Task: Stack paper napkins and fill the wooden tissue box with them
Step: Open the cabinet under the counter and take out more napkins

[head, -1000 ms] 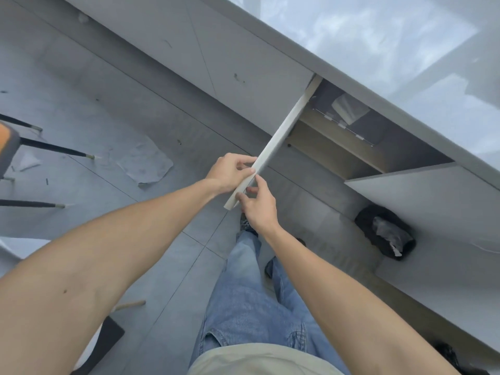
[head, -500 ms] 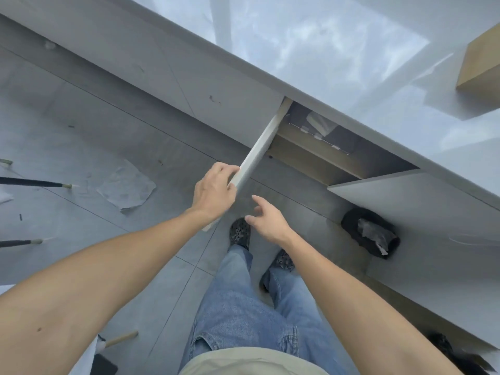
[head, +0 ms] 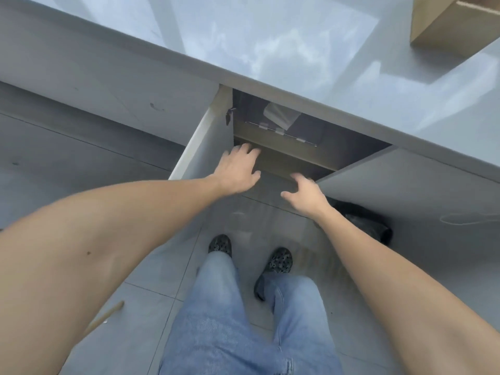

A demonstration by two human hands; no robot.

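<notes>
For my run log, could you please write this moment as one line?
cabinet door open | left hand empty | right hand empty | both at cabinet opening

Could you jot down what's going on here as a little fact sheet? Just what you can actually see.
viewpoint: head camera, looking down at a standing person
left hand: empty, fingers spread, reaching into the open cupboard
right hand: empty, open, at the cupboard's lower front edge
cupboard door: swung open to the left
cupboard inside: wooden shelf; above it a dark bin with a clear bag
countertop: glossy, reflecting sky
wooden box: on the countertop, far right, partly out of frame
floor: grey tiles, black bag by the right cabinet
napkins: none clearly visible
</notes>
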